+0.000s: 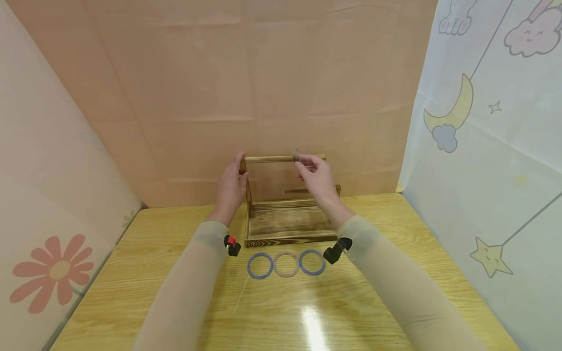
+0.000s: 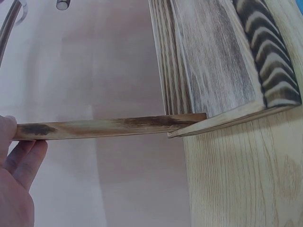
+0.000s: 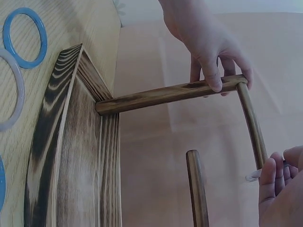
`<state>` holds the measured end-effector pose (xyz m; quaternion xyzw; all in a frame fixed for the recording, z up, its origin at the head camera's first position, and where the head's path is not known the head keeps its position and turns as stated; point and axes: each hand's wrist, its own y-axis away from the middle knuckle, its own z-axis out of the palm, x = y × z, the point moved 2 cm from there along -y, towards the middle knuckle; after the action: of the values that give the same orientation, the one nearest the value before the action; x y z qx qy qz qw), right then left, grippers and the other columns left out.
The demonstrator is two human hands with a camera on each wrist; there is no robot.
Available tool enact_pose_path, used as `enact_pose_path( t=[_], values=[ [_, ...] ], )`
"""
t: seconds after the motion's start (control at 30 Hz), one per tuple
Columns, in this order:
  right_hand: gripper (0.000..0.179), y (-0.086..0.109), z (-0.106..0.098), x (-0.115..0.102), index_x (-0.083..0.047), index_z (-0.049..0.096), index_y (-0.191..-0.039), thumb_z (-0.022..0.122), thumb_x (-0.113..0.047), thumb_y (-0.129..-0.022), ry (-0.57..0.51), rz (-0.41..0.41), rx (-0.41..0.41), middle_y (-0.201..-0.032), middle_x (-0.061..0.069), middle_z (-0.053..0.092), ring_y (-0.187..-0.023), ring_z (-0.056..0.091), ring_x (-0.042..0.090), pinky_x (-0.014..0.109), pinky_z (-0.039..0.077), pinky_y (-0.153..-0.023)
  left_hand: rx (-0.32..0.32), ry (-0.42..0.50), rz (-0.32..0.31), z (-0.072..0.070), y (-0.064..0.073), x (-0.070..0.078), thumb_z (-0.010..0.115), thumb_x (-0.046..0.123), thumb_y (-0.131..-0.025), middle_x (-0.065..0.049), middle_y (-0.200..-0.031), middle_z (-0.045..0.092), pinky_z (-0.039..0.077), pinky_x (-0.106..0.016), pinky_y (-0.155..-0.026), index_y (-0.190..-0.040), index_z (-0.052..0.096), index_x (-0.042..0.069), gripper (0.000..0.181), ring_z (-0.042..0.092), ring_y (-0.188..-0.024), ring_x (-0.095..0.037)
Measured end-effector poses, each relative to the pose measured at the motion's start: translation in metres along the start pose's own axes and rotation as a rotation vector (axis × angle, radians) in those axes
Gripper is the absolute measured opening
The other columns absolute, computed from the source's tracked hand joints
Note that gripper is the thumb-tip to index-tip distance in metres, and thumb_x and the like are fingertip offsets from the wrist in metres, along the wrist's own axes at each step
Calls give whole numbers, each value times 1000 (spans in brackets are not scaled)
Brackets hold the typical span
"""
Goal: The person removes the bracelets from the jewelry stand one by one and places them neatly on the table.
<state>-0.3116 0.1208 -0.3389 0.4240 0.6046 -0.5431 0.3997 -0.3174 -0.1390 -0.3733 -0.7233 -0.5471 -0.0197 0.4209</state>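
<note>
A dark-grained wooden stand (image 1: 290, 220) sits at the back of the table, with a flat tray base, an upright post (image 2: 104, 126) on its left and a round rod (image 1: 272, 159) across the top. My left hand (image 1: 230, 187) grips the post's upper end, thumb on one side and fingers on the other. Farther right along the top rod, my right hand (image 1: 319, 178) pinches a pale translucent bangle (image 1: 297, 155), which appears looped round the rod. The right wrist view shows that bangle (image 3: 253, 176) edge-on at the fingertips, partly hidden by them.
A lower rod (image 3: 196, 189) juts inward from the stand's right side. In front of the tray lie a blue bangle (image 1: 249, 271), a pinkish one (image 1: 276, 271) and another blue one (image 1: 324, 265) in a row. A peach backdrop (image 1: 184, 136) hangs close behind the stand.
</note>
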Motion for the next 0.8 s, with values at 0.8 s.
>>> enact_pose_path(
  t=[0.8],
  values=[
    [33,0,-37,7,6,70,-137,71,-11,-110,-6,17,82,-127,31,70,-86,70,10,32,64,-86,-9,-6,-6,-2,1,1,67,1,-110,-22,-128,67,58,-58,-95,-165,41,10,62,69,-112,-43]
  ],
)
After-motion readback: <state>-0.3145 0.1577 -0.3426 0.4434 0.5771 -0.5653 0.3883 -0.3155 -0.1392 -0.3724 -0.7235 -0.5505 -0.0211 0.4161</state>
